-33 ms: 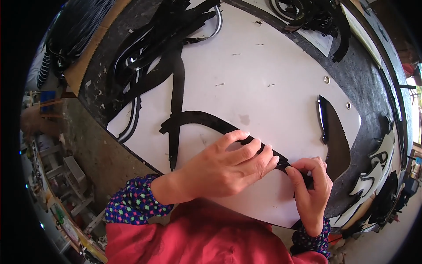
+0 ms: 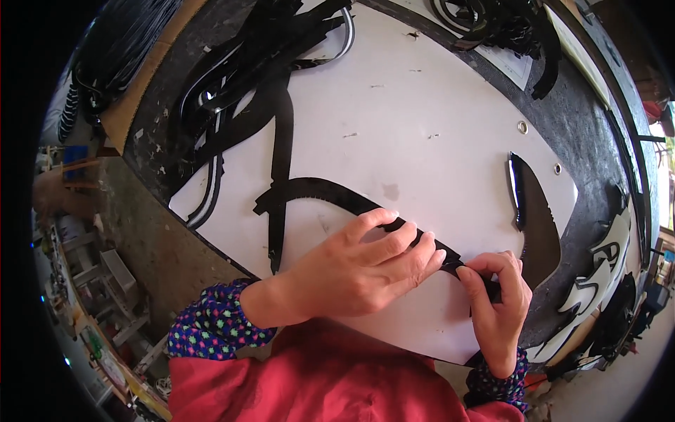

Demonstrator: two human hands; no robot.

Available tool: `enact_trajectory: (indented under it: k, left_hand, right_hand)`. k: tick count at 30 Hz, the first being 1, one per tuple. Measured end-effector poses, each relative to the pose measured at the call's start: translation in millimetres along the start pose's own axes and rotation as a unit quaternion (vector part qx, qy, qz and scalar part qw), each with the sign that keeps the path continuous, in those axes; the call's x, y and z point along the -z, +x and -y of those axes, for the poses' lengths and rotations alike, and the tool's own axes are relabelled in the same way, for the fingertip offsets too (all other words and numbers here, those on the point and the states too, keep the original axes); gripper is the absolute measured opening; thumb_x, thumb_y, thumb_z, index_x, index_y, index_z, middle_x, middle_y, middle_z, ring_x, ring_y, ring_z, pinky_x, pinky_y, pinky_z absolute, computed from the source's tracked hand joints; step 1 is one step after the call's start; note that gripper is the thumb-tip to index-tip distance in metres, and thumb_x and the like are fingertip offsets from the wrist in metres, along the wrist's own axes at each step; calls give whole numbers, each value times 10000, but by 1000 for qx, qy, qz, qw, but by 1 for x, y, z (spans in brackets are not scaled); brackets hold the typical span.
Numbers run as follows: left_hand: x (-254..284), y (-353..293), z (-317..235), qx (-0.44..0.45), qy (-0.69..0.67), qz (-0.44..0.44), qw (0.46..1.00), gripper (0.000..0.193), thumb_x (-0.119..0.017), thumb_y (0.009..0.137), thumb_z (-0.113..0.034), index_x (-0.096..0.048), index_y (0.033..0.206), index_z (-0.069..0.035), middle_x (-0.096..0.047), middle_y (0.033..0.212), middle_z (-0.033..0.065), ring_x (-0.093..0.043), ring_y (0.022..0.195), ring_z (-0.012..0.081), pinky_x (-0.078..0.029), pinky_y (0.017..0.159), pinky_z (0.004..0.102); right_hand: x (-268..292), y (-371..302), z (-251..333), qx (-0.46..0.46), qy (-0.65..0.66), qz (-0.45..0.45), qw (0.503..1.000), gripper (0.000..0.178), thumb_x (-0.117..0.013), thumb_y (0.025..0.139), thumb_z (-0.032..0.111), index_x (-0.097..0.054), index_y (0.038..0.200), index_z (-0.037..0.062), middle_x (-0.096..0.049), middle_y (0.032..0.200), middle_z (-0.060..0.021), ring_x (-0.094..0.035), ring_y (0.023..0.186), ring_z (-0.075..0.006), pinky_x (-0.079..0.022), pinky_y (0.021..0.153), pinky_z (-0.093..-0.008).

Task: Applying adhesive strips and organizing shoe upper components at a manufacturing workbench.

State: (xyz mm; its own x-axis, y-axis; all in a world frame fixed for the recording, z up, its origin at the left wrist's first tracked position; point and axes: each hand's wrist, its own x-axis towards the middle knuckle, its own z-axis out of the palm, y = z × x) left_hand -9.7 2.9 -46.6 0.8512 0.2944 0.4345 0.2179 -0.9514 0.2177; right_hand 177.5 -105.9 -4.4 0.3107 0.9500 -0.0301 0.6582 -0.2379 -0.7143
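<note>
Toward the near edge of the white board (image 2: 422, 91), the right hand (image 2: 503, 299) pinched the right end of a black strip (image 2: 337, 195) between thumb and forefinger, while the left hand (image 2: 362, 278), fingers slightly spread, rested its tips along the middle. The strip curved leftward over the board, crossing a band (image 2: 283, 141). I judged the work partway: the left stretch lay flat, the right end not yet let go. A dark panel (image 2: 540, 232) lay at the board's right; over its far-left edge spread a loose heap (image 2: 246, 77).
</note>
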Motion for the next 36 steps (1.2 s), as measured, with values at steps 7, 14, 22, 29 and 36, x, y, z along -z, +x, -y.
enact_trajectory:
  k: [7,14,22,29,36]
  left_hand:
    - [1,-2,1,13,-17,10,1000,274,-671,858,-175,-720,1127,-180,-621,1144,-17,-545,1087,150,-457,948,361]
    - [2,-1,1,10,-6,24,1000,259,-660,870,-181,-720,1122,-189,-614,1149,-23,-534,1102,153,-447,969,367]
    - [2,-1,2,9,-9,21,1000,260,-660,871,-180,-725,1122,-198,-613,1156,-26,-533,1105,151,-439,979,366]
    - [1,-1,1,14,-20,9,1000,241,-664,868,-178,-729,1099,-182,-630,1149,-20,-552,1095,154,-446,970,364]
    - [3,-1,1,29,-59,0,998,224,-663,852,-160,-728,1065,-142,-635,1159,2,-562,1087,182,-461,941,367]
  right_hand:
    - [-3,2,4,-8,-47,1,999,126,-723,794,14,-623,857,55,-606,757,-32,-546,690,-196,-378,718,-307]
    - [11,-1,10,-145,31,17,989,114,-729,793,11,-627,839,31,-608,746,-35,-542,684,-169,-401,667,-287]
    - [3,5,8,-148,73,8,986,111,-743,793,26,-645,847,32,-624,741,-30,-536,660,-150,-388,674,-276]
    - [2,4,7,-133,42,1,990,112,-745,794,36,-646,846,39,-624,741,-29,-533,638,-152,-372,689,-272]
    - [2,-5,2,-131,115,-35,984,117,-745,784,10,-641,836,23,-605,725,-34,-517,637,-148,-370,685,-275]
